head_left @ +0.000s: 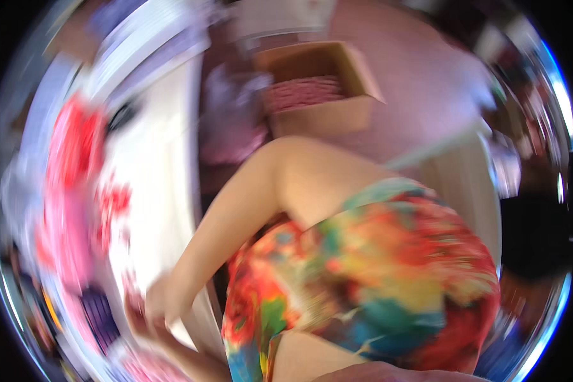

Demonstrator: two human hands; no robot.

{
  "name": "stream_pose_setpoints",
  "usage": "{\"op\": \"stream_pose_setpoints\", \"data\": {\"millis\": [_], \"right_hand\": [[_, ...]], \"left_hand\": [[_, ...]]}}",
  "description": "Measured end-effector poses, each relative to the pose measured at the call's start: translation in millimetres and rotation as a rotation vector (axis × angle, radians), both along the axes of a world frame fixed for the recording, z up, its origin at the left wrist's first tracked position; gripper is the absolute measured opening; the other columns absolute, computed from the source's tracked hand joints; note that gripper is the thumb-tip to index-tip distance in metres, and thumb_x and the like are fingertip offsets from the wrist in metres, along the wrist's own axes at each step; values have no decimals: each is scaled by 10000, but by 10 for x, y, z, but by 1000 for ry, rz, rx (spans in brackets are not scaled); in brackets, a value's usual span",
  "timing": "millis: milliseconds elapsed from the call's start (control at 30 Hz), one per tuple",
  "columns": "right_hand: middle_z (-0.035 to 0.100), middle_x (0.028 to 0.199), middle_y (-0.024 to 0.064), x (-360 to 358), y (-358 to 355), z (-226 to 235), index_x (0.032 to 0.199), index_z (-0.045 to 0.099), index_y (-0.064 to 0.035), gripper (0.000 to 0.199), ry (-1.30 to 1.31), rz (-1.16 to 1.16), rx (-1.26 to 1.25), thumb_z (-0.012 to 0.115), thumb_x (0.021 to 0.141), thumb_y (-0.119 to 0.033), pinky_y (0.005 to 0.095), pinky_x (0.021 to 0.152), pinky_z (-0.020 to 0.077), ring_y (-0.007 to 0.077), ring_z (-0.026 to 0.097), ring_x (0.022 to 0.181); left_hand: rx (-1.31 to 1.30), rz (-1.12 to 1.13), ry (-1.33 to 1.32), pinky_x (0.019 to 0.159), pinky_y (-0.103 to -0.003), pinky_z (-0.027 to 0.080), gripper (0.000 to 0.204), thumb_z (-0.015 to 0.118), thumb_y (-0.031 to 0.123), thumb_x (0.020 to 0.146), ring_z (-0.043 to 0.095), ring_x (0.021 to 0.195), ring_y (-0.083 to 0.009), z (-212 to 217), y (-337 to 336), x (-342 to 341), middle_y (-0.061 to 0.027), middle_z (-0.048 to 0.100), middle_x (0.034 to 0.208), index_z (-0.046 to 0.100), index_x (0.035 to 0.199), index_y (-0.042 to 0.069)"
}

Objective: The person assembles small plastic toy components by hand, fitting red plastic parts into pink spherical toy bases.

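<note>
My right hand (167, 298) is at the near edge of a white tabletop (153, 159), its arm bent across from the top. My left hand (139, 313) lies close beside it, its forearm coming from below. The two hands are together or nearly touching. Motion smears the fingers of both, so I cannot make out whether anything is between them. Several small red pieces (113, 202) lie scattered on the tabletop just beyond the hands. Past them sit a bright red heap (76, 140) and a pink heap (70, 235), both blurred.
An open cardboard box (325, 118) with pinkish-red contents stands on the floor beyond my right elbow. A translucent plastic bag (232, 114) rests between box and table. A small dark object (124, 114) lies on the tabletop. A dark ribbed item (100, 315) is past my hands.
</note>
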State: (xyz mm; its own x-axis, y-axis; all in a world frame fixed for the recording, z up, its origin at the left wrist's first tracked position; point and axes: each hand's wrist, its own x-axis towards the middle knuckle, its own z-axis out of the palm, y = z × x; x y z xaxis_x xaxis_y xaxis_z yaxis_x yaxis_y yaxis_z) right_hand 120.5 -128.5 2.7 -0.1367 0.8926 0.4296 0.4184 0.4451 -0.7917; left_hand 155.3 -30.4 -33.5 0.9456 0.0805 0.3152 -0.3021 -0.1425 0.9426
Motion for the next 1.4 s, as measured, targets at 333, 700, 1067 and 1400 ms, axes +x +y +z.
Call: {"op": "stream_pose_setpoints", "data": {"millis": [333, 700, 1067, 1400], "right_hand": [[599, 741, 73, 381, 26, 222, 860, 583, 3, 155, 228, -59, -298, 583, 782, -131, 245, 626, 452, 115, 559, 671], [613, 770, 90, 348, 765, 346, 830, 601, 14, 224, 164, 116, -267, 598, 783, -205, 271, 637, 457, 141, 587, 720], [599, 731, 52, 1089, 1190, 910, 854, 591, 10, 100, -52, -156, -185, 543, 806, -63, 211, 590, 450, 87, 552, 651], [614, 772, 106, 1813, 1228, 725, 898, 612, -8, 174, -453, -558, -598, 550, 787, -126, 280, 580, 479, 163, 586, 665]], "left_hand": [[309, 809, -56, 793, -277, 503, 659, 675, -38, 676, 582, 939, -173, 498, 35, -1733, -112, 591, 1037, 357, 1246, 55], [273, 848, -112, 811, -295, 500, 584, 667, -47, 677, 583, 945, -194, 509, 277, -1716, -124, 587, 1034, 421, 1201, 27], [-282, 897, 174, 815, -253, 436, 363, 620, -50, 712, 553, 908, -141, 489, 409, -1920, -74, 564, 1004, 533, 1064, -22], [-474, 872, 139, 852, -309, 446, 375, 593, -23, 727, 566, 941, -208, 485, 473, -1829, -132, 558, 1065, 513, 1093, -24]]}}
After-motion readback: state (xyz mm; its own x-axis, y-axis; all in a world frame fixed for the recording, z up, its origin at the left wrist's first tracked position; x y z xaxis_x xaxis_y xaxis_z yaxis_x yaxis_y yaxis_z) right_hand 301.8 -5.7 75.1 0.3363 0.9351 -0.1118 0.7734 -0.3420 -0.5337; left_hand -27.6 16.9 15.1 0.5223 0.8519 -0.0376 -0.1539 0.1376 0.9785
